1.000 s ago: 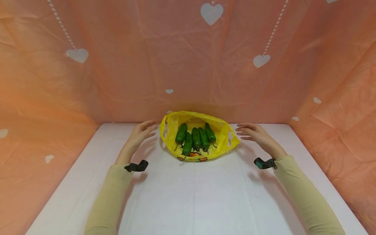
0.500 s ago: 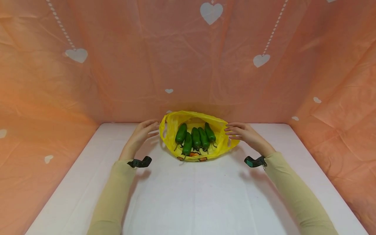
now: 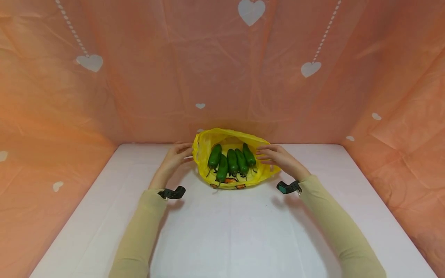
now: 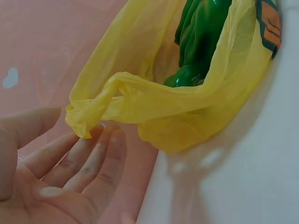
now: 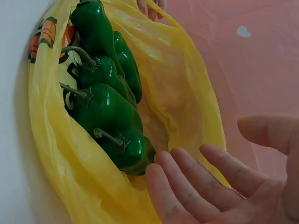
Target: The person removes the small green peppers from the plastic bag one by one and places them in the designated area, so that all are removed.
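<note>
A yellow plastic bag (image 3: 263, 177) lies with its mouth open at the back of the table, and several green peppers (image 3: 221, 168) sit inside it. At the bag's left end, my left hand (image 3: 174, 158) has its fingers at the handle (image 4: 86, 119); in the left wrist view the thumb stands apart from the plastic. My right hand (image 3: 283, 159) reaches over the bag's right edge with fingers extended. In the right wrist view its fingertips (image 5: 161, 172) are close beside the nearest pepper (image 5: 126, 151); whether they touch it I cannot tell.
The white table (image 3: 226, 231) ends at a pink-orange cloth backdrop (image 3: 226, 77) with heart shapes, just behind the bag. Similar cloth hangs at the left and right sides. A dark camera mount sits on each wrist.
My right hand has moved left, from beside the bag to over its right edge. My left hand has come slightly right to the left handle, and the bag's left edge has shifted inward.
</note>
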